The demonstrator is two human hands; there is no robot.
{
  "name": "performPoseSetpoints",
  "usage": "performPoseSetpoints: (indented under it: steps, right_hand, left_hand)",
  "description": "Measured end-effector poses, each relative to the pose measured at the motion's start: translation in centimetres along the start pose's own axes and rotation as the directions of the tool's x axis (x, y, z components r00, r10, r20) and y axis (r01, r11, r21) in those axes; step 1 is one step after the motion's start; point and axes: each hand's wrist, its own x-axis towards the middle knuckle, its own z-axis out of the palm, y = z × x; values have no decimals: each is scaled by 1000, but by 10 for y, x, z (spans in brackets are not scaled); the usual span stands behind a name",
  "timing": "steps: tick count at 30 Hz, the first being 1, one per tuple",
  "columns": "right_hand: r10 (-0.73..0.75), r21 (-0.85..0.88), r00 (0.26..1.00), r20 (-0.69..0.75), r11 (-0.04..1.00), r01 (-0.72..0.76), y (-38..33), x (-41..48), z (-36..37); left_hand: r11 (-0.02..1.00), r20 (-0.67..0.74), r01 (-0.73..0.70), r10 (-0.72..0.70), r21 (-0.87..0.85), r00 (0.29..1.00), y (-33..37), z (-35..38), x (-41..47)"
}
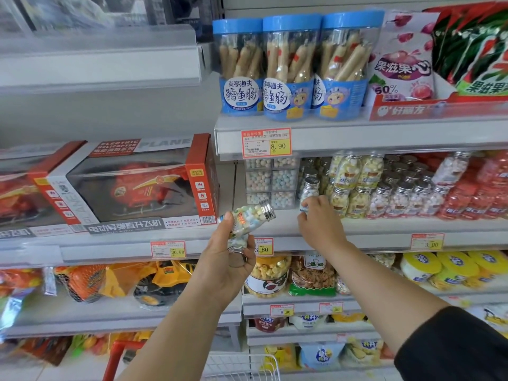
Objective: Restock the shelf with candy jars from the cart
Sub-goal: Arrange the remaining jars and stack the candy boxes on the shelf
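2 hands [228, 259] [320, 226] grip jars [248, 217] [308, 192] (near shelf [384, 225]).

Toy box [132, 182] reads "ELECTRIC HELICOPTER"; upper price tag [266, 143] shows 8.90, lower price tag [168, 249] 36.80.

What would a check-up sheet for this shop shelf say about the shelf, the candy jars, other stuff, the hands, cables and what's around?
Surface: grey middle shelf, its front strip bare, with silver-capped candy jars in rows behind.
Job's things: upright jar at the left end of the rows; tilted jar off the shelf, cap pointing right.
Clutter: toy helicopter box on the neighbouring shelf; fish sausage tubs on the shelf above.
Hands: right hand grips the upright jar; left hand holds the tilted jar.
Cables: nothing seen.
Surroundings: snack tubs on the shelf below; cart wire basket at the bottom edge.
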Motion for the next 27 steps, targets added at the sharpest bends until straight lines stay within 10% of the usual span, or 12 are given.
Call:
performPoseSetpoints:
  steps: [11, 15, 20, 27]
  right_hand:
    - [9, -9, 1000, 20, 1000, -9, -3, 0, -5]
    - [-53, 273, 994, -97, 959, 78, -8, -23, -21]
    - [-110, 793, 932, 346, 565, -228, -36, -72, -54]
    - [21, 930, 945, 326, 172, -325, -32, -88, -63]
  left_hand:
    - [1000, -4, 27, -27, 8, 1000, -4, -2, 8]
    - [999, 1, 34, -34, 20, 999, -7, -5, 11]
    - [993, 34, 12, -16, 121, 999, -21, 3, 13]
    - [902, 207, -118, 33, 416, 978, -52, 27, 11]
